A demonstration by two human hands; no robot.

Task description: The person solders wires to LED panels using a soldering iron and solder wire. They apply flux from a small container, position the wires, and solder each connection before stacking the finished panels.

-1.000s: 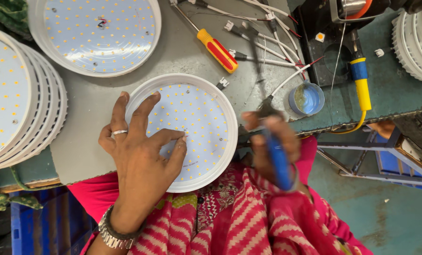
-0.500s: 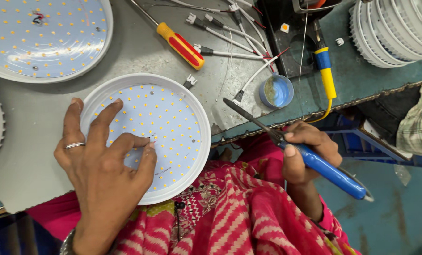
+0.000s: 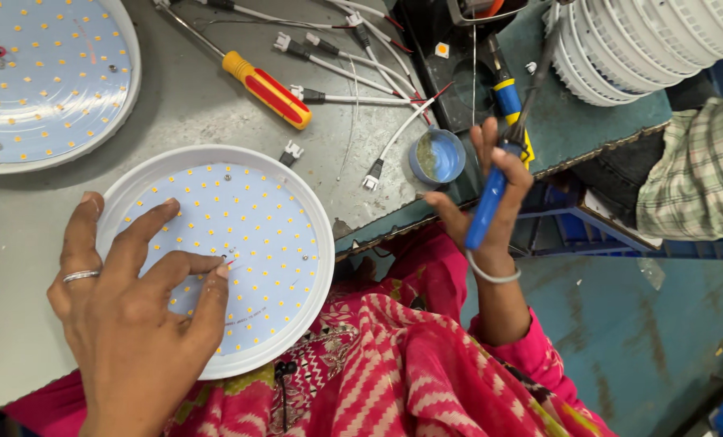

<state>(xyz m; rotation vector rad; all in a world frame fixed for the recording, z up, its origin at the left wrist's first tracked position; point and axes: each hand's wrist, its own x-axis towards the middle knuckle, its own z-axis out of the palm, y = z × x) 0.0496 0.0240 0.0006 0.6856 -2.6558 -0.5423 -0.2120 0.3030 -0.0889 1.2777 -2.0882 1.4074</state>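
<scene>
Round white LED panel (image 3: 248, 235): lies flat at the near edge of the bench (image 3: 22, 243), its rim overhanging that edge slightly above the person's pink and red patterned clothing (image 3: 394, 364). Face dotted with small yellow diodes.

Left hand (image 3: 127, 316): spread flat on the near-left part of the panel, ring on one finger. Grip: thumb and forefinger tips drawn close together on the panel face near its centre, where a short red wire end (image 3: 230, 263) shows; whether the wire is actually pinched cannot be told.

Right hand (image 3: 491, 194): raised off the near-right edge of the bench, well apart from the panel. Grip: fingers curled loosely around the blue handle of a soldering iron (image 3: 491, 202), thumb out to the left, with the iron's dark shaft pointing up and away toward the far right corner.

Small round pot (image 3: 437, 156): blue-rimmed, just left of the right hand, near the bench's right edge.

Screwdriver (image 3: 264, 87): yellow and red handle, lying beyond the panel toward the far edge.

White leads with connectors (image 3: 337, 73): scattered along the far side.

Second LED panel (image 3: 42, 81): far left corner.

Stack of white housings (image 3: 628, 48): far right corner.

Another person's checked sleeve (image 3: 693, 170): at the right, off the bench.
</scene>
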